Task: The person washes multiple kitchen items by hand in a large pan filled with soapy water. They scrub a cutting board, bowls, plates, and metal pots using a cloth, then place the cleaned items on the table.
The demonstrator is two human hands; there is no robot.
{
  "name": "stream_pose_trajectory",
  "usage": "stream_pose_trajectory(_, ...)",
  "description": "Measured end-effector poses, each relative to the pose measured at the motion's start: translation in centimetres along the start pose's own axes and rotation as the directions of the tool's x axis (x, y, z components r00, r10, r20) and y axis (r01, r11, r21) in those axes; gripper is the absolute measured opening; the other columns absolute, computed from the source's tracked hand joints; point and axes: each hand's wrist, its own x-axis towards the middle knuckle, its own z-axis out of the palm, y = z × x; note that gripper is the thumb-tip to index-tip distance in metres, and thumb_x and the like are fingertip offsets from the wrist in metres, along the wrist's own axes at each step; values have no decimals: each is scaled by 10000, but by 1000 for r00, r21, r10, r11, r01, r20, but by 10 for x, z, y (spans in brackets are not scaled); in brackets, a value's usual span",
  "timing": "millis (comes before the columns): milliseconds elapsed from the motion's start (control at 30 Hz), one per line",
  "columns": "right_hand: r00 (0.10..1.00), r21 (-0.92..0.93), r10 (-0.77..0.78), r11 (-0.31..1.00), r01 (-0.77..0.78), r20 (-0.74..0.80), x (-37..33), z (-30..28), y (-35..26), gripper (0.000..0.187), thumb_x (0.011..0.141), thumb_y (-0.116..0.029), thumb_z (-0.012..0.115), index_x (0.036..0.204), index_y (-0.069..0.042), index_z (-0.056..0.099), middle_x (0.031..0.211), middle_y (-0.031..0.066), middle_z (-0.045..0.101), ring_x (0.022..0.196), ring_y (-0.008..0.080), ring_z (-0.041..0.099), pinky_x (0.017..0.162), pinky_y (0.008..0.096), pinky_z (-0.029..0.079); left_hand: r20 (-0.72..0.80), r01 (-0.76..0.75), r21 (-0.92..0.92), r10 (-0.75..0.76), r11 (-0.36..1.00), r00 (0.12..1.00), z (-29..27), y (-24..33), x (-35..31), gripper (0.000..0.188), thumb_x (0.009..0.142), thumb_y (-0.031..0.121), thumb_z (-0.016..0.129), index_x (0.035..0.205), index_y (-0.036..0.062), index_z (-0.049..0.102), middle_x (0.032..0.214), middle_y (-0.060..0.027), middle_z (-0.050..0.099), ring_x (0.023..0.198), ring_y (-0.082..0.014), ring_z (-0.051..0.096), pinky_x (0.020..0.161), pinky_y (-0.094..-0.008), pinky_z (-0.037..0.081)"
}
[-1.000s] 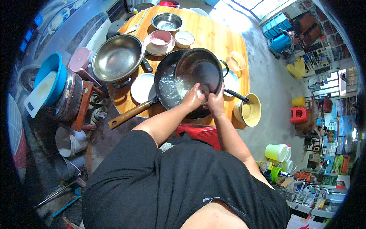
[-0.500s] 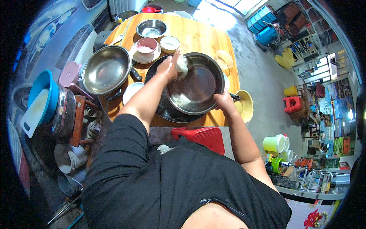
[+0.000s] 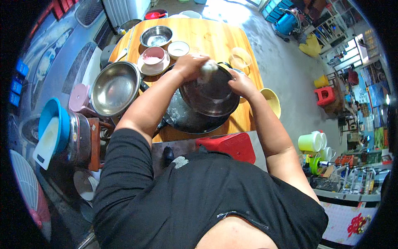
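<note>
A dark, round, deep pan (image 3: 209, 98) is held tilted above a larger black wok (image 3: 195, 124) on the wooden table. My left hand (image 3: 191, 66) is at the pan's far-left rim, its fingers closed round a soft white lump (image 3: 210, 66). Whether the lump is dough or cloth I cannot tell. At the far-right rim, my right hand (image 3: 243, 86) grips the pan. White residue clings to the wok's surface, and the tilt hides part of the pan's inside.
Left of the wok lies a steel pan (image 3: 115, 89). Behind stand a pink bowl (image 3: 153, 55) on a white plate (image 3: 158, 71), a white bowl (image 3: 178, 50) and a steel bowl (image 3: 156, 37). A yellow bowl (image 3: 271, 103) sits right; a red stool (image 3: 232, 147) is at the near edge.
My right hand has moved up along the pan's right side to its far rim. The pan has tilted, uncovering more of the wok. My left hand has shifted right with the white lump.
</note>
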Motion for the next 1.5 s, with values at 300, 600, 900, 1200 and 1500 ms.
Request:
stream_pose_trajectory(300,970,932,239,360,-43,-47,-18,59,20,343,789,-132,589,1092,27,601,985,73,648,846,187,606,740,311,492,-24,109,-983,-704,145,710,76,-30,-64,376,710,-16,559,1085,-6,587,990,-130,658,857,-228,654,734,-336,525)
stream_pose_trajectory(600,935,653,160,752,91,-315,-49,97,-17,546,757,0,473,1277,-57,315,1361,250,404,1086,362,545,837,378,527,429,462,-874,-690,-152,583,137,58,-75,642,767,79,690,1317,-21,376,1145,-171,609,992,-253,628,813,-357,513)
stream_pose_trajectory(900,961,894,256,400,-201,102,-108,82,-21,863,748,60,432,1499,-80,30,1395,177,386,1280,264,402,985,333,427,-63,647,5,-645,763,762,84,11,-72,820,821,136,553,1501,205,99,1293,-140,469,992,-350,604,815,-465,508)
stream_pose_trajectory(1200,953,263,130,963,-56,-273,-96,72,-5,867,762,-110,517,1506,-132,73,1396,269,387,1082,468,538,910,494,450,126,426,251,-465,870,876,87,-13,-112,406,902,161,455,1284,296,491,1143,-107,589,1044,-310,595,748,-453,528)
stream_pose_trajectory(1500,940,267,58,963,36,-336,-94,109,-20,839,809,-71,501,1471,-221,7,1282,246,438,896,439,593,709,495,510,534,437,300,-529,848,660,103,-2,-131,589,767,394,629,1295,151,536,1353,-114,478,1283,-285,427,1005,-490,376)
